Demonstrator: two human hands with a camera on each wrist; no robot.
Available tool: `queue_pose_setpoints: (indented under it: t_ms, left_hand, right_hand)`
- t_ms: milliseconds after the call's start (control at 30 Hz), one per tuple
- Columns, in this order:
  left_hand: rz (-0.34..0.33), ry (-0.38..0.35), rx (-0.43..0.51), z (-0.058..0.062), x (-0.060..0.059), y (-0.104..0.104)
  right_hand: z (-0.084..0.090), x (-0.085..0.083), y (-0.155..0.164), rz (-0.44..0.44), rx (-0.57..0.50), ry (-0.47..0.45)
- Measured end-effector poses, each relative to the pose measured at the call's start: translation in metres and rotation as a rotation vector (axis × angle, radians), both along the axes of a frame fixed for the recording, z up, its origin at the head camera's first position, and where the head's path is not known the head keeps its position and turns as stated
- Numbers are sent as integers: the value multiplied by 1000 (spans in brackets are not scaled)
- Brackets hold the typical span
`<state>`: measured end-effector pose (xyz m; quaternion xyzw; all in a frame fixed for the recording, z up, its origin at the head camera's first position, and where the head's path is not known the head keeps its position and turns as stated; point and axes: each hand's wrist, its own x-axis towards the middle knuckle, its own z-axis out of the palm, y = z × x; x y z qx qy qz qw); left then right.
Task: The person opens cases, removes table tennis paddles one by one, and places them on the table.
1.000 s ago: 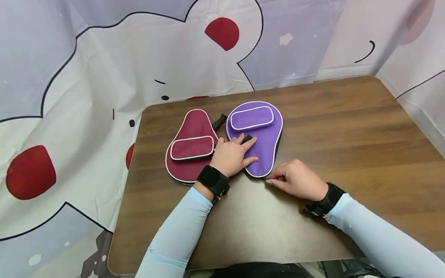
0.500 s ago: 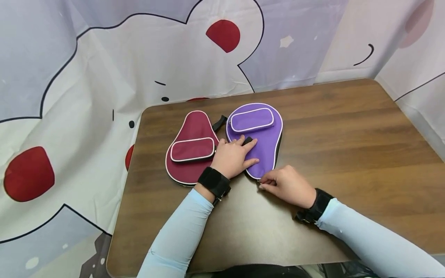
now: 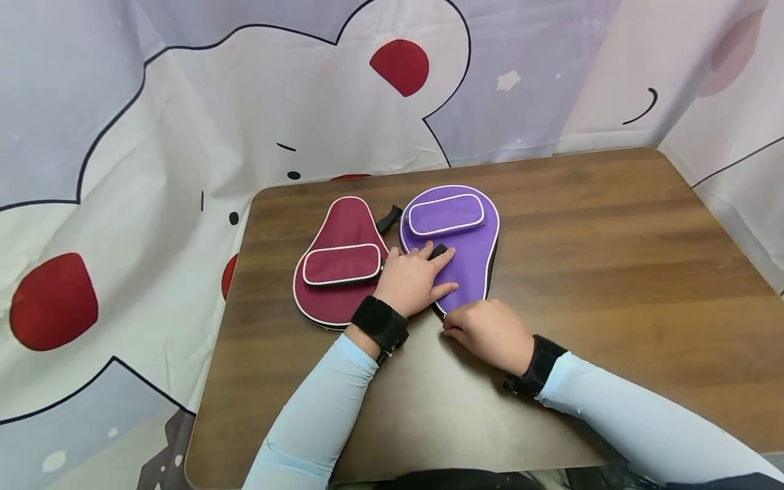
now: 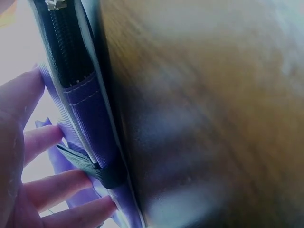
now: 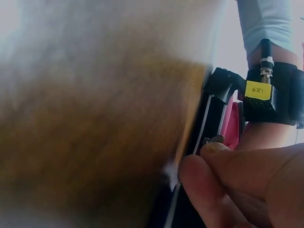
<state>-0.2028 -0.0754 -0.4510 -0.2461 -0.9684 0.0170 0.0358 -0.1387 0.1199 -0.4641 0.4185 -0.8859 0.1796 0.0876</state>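
A purple paddle-shaped case (image 3: 471, 262) with a front pocket lies flat on the brown table (image 3: 612, 258). My left hand (image 3: 429, 269) presses down on the case with straight fingers, next to a small black tab (image 3: 437, 250). At the case's narrow near end, my right hand (image 3: 452, 329) pinches the zipper pull. In the right wrist view, thumb and forefinger hold the small metal pull (image 5: 214, 139) at the case's edge. The left wrist view shows the black zipper (image 4: 71, 57) along the purple edge, with my left fingers (image 4: 52, 187) spread on the fabric.
A maroon case (image 3: 343, 224) of the same shape lies just left of the purple one, a black strap (image 3: 388, 219) between them. A cartoon-print curtain (image 3: 184, 136) hangs behind and to the left of the table. Bare wood stretches to the right.
My right hand has slid left along the purple case's narrow end, still pinching at the zipper. The left hand has stayed pressed on the case.
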Motion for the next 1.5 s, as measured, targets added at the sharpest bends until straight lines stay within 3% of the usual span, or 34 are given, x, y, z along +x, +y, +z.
queue_pose_setpoints:
  t_ms: [200, 400, 500, 600, 667, 733, 833, 967, 1133, 1267, 1400, 1500]
  left_hand:
    - [-4, 11, 9, -1, 0, 0]
    - [-20, 40, 26, -4, 5, -3]
    - [-24, 34, 29, -7, 8, -3]
    - [-28, 0, 54, -10, 9, -3]
    - [-29, -30, 84, -11, 10, -4]
    - [-33, -57, 121, -12, 10, -6]
    - [-36, -88, 179, -11, 8, -8]
    - [-49, -168, 273, -8, 7, -13]
    - [-68, -325, 439, 0, 10, -23]
    - [-28, -378, 639, 5, 15, -30]
    - [34, -404, 868, 12, 23, -35]
    - [69, -369, 981, 19, 28, -41]
  right_hand:
    - [2, -2, 0, 29, 32, 11]
    - [8, -13, 18, 34, -114, -162]
    - [10, -27, 38, -97, -220, -222]
    - [10, -45, 59, -287, -245, -274]
    - [9, -54, 68, -381, -235, -351]
    - [8, -61, 74, -419, -244, -461]
    - [6, -69, 77, -413, -355, -658]
    - [4, -72, 74, -409, -545, -791]
    - [9, -65, 60, -388, -701, -797]
    - [18, -56, 40, -297, -787, -700]
    - [29, -47, 20, -211, -741, -537]
    - [36, -43, 5, -160, -663, -416]
